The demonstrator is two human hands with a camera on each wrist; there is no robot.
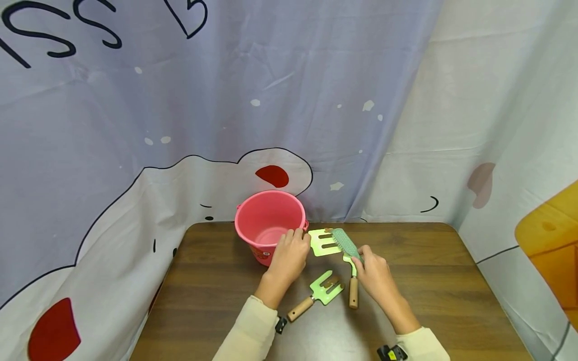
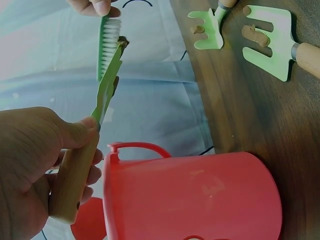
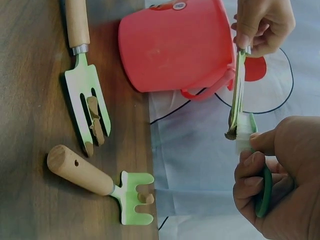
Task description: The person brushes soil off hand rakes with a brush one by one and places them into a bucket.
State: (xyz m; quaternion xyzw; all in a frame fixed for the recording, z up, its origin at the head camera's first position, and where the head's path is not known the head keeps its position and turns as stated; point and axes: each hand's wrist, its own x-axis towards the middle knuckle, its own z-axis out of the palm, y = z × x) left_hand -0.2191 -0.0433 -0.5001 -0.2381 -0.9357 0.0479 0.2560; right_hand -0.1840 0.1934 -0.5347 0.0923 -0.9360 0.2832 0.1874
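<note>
Curtain (image 1: 253, 75): printed cloth, hung behind the bucket.
Table (image 1: 429, 281): brown, wood-grained; bears the bucket near its far edge.
Bucket (image 1: 271, 220): pink, upright; my landmark.
Right hand (image 1: 375, 276): right of the bucket. Fingers curled snugly about the brush (image 1: 346, 244), thumb along it.
Left hand (image 1: 289, 255): at the bucket's near right side; whether it touches, cannot tell. Closed round the wooden handle of the held fork (image 1: 322, 242), thumb up by the neck.
Held fork: green head raised just right of the bucket. Best kept rigid, I'd judge, so the tines don't swing under pressure.
Lying fork (image 1: 326, 288): on the table, nearer the person than the bucket and to its right.
Rake (image 1: 353, 292): farther right of the bucket, handle toward the person.
Brush: green, white bristles against the held fork's tip, right of the bucket. Short outward strokes along the tines would probably serve best.
Clods (image 2: 123, 42): brown, at the held fork's tip; more on lying fork and rake. Likely need bristles worked into the slots.
</note>
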